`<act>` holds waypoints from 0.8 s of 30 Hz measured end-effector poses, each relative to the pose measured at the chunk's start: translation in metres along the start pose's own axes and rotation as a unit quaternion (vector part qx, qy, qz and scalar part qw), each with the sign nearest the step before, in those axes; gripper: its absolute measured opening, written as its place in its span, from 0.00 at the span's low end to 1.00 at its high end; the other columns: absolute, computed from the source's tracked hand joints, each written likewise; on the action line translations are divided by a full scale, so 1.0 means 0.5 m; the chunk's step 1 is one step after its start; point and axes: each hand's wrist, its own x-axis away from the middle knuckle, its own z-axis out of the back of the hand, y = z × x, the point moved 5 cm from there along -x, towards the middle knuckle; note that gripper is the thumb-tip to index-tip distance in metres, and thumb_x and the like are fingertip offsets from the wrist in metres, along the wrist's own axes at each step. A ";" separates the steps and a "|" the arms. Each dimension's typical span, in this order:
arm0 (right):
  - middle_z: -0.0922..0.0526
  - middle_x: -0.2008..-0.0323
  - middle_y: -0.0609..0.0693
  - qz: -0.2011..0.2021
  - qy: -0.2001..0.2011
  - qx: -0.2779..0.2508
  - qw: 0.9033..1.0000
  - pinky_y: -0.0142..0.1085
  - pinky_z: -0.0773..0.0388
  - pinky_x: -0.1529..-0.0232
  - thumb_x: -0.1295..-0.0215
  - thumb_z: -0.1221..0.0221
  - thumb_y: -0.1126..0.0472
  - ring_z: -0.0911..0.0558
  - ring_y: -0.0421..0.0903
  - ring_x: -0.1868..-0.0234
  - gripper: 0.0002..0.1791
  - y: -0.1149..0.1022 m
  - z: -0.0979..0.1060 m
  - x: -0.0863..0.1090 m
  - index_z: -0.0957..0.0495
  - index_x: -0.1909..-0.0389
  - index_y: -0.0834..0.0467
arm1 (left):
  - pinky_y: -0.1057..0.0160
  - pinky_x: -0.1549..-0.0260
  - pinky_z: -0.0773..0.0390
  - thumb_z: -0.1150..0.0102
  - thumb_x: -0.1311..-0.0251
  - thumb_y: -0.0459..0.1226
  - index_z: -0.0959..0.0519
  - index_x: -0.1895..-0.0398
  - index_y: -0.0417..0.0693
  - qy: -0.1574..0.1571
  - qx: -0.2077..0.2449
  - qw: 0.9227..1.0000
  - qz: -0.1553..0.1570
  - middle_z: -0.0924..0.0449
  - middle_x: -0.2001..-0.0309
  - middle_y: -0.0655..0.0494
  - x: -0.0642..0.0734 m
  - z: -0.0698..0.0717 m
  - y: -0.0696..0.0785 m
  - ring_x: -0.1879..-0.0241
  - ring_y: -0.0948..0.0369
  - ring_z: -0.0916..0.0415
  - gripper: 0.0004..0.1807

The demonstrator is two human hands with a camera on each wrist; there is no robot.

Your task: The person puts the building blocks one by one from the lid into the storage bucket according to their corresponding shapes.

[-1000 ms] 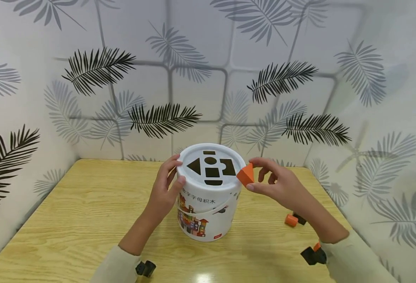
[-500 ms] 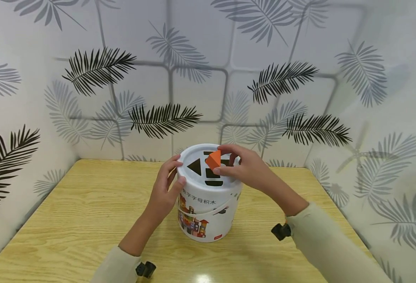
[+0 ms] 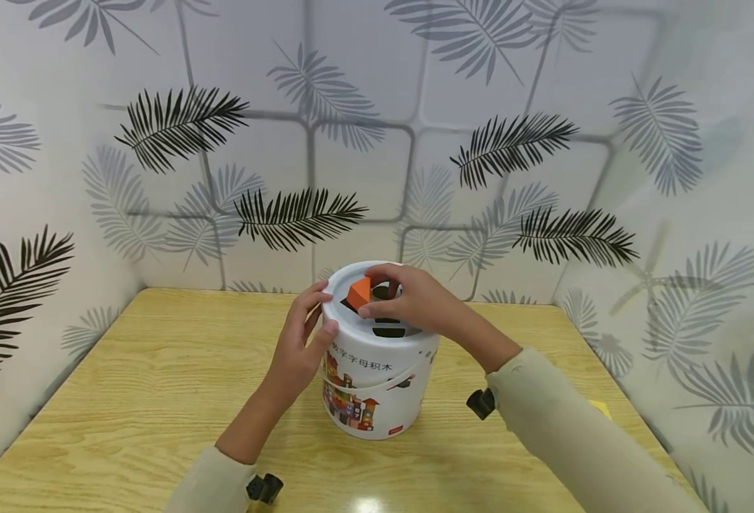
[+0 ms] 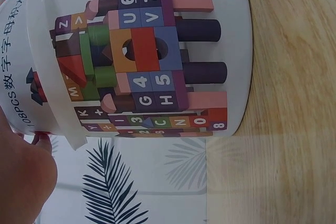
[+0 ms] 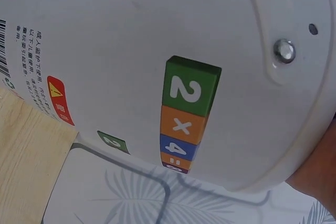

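A white bucket with printed blocks on its side stands upright on the table. Its white lid has several cut-out holes. My right hand pinches an orange triangular block between thumb and fingers, right over the triangular hole at the lid's left. The block covers most of that hole; whether it has entered cannot be told. My left hand holds the bucket's left rim, thumb in front and fingers behind. In the left wrist view the bucket's printed wall fills the upper part, with the left hand at the lower left.
The wooden table runs back to a leaf-patterned wall. A bit of something yellow shows beside the right sleeve. The bucket's thin handle hangs across its front.
My right hand has carried the orange block leftward from the lid's right edge, across the lid, to the triangular hole. The left hand and the bucket have stayed in place.
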 end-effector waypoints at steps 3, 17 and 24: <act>0.19 0.54 0.48 0.007 -0.007 0.007 1.000 0.37 0.24 0.64 0.42 0.29 0.43 0.24 0.47 0.59 0.38 0.001 -0.002 -0.003 0.28 0.32 0.53 | 0.63 0.24 0.42 0.49 0.27 0.34 0.36 0.33 0.45 0.000 -0.001 1.000 0.003 0.45 0.23 0.53 -0.001 0.000 0.001 0.22 0.54 0.48 0.22; 0.19 0.44 0.50 0.056 -0.026 0.027 0.998 0.37 0.23 0.57 0.43 0.28 0.47 0.24 0.47 0.55 0.34 -0.002 -0.008 -0.009 0.24 0.37 0.54 | 0.64 0.24 0.42 0.49 0.28 0.33 0.36 0.33 0.45 0.002 0.000 1.000 0.011 0.45 0.23 0.53 0.000 -0.002 0.004 0.22 0.54 0.49 0.22; 0.17 0.50 0.51 0.070 -0.021 0.044 0.996 0.37 0.22 0.58 0.41 0.28 0.49 0.23 0.47 0.56 0.30 -0.006 -0.004 -0.007 0.21 0.41 0.58 | 0.63 0.24 0.42 0.49 0.28 0.34 0.37 0.33 0.45 0.001 0.001 1.000 0.012 0.45 0.23 0.52 0.000 -0.003 0.005 0.22 0.53 0.49 0.22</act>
